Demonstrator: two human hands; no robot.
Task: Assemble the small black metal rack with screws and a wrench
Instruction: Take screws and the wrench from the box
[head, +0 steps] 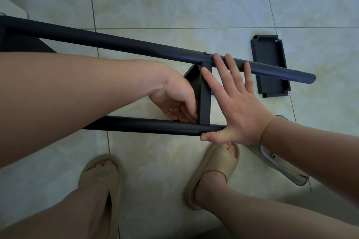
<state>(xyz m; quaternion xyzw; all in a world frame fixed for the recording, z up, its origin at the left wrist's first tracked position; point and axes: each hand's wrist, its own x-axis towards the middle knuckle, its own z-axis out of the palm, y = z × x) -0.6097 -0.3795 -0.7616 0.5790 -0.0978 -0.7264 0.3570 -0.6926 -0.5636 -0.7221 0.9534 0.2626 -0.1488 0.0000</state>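
The black metal rack lies across the tiled floor: a long upper tube, a lower tube, and a short black shelf plate between them. A silver screw head sits on the upper tube above the plate. My left hand reaches under the plate, its fingers curled against the plate's lower left edge; what they hold is hidden. My right hand is spread flat, fingers straight on the upper tube, thumb pressing the lower tube's end. No wrench shows.
A loose black shelf tray lies on the floor at the right, partly under the upper tube. A clear plastic bag lies under my right forearm. My two feet in beige slippers stand below the rack.
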